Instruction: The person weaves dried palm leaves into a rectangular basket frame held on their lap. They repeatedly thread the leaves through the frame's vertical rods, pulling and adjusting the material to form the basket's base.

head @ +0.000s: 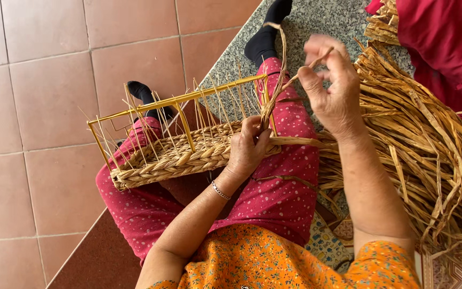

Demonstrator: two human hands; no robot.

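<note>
A half-woven straw basket [172, 155] lies across my lap, built on a yellow wire frame [180, 99] with thin upright stakes. My left hand [248, 145] grips the braided rim at the basket's right end and pinches the base of a twisted straw strand [275, 80]. That strand rises and loops over to my right hand [330, 85], which is raised above my right knee and holds the strand's end between thumb and fingers.
A large heap of loose dried straw [429, 144] lies at my right on a speckled stone ledge [322, 18]. Red cloth [445, 48] covers the top right corner. Terracotta floor tiles [44, 107] spread to the left, below my black-socked feet.
</note>
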